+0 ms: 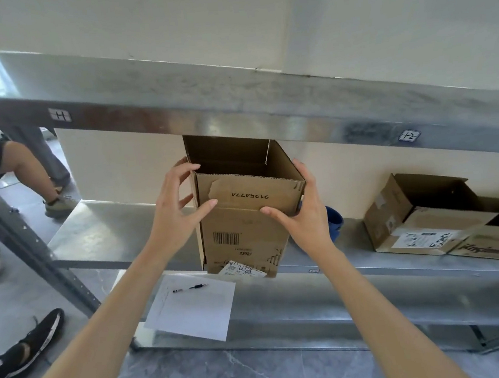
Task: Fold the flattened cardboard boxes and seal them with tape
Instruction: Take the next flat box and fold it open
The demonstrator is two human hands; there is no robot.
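box: open cardboard box [246, 234] upright on the lower steel shelf [118, 229], mouth up, just under the upper shelf beam [234, 105]
near flap [251, 193]: folded outward and down over the front face, printed code upside down
left hand [177, 214]: fingers spread, straddling the box's top left corner; thumb tip on the flap, index tip at the rim
right hand [303, 220]: clasps the top right corner, thumb pressed on the flap, fingers along the right side
front face: barcode [226, 238]; shipping label [241, 270] peeling at the bottom edge
below: sheet of paper [193, 313] with a pen [190, 287] on it
right: second open box [422, 221] on the same shelf, well apart
behind right hand: blue object [335, 221], cannot tell what
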